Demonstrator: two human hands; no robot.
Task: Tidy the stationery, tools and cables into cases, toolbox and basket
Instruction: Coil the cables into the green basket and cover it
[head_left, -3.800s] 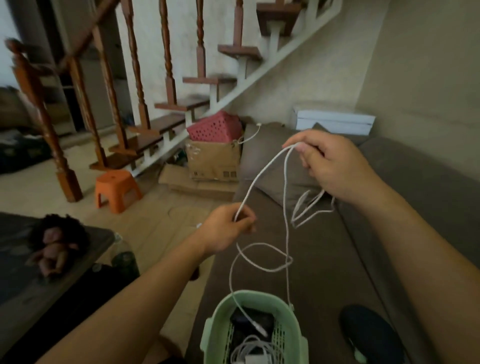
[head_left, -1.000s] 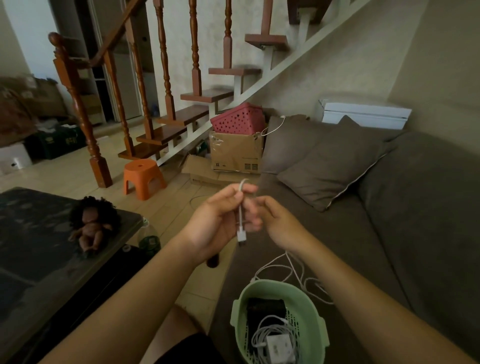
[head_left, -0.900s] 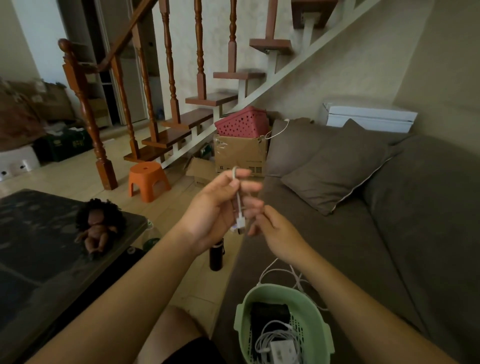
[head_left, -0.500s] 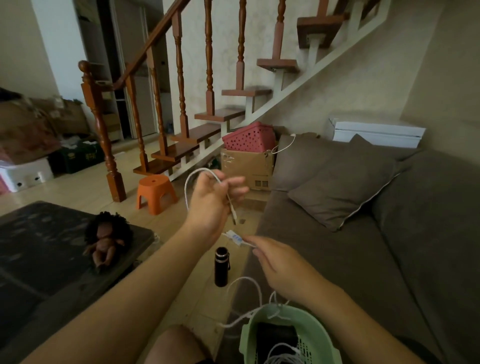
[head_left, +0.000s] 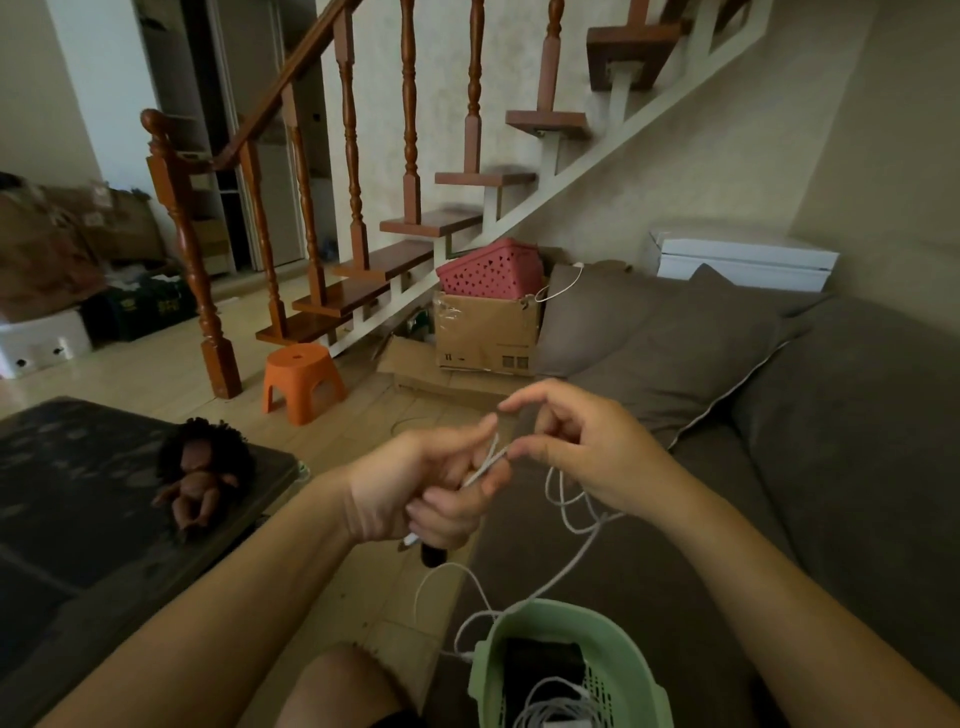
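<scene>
The left hand (head_left: 415, 488) has its fingers curled round the white cable (head_left: 488, 466), whose taut stretch slants up and to the right to the thumb tip of the right hand (head_left: 587, 452). The right index finger is lifted clear. The plug (head_left: 410, 540) (barely showing) points down-left below the left palm. Slack loops hang under the right hand's curled fingers and trail to the green basket (head_left: 530, 610) on the sofa (head_left: 675, 597).

Cable I hold (head_left: 571, 525): white plastic skin, smooth, a little glossy.
Basket (head_left: 480, 675): green plastic, matt, small holes in the wall.
Sofa (head_left: 857, 415): brown cloth, matt, fine weave.
Stool (head_left: 301, 376): orange plastic, smooth.
Box (head_left: 483, 338): brown cardboard, matt, with glossy tape.
Stair rail (head_left: 192, 260): wood, varnished, shiny.
</scene>
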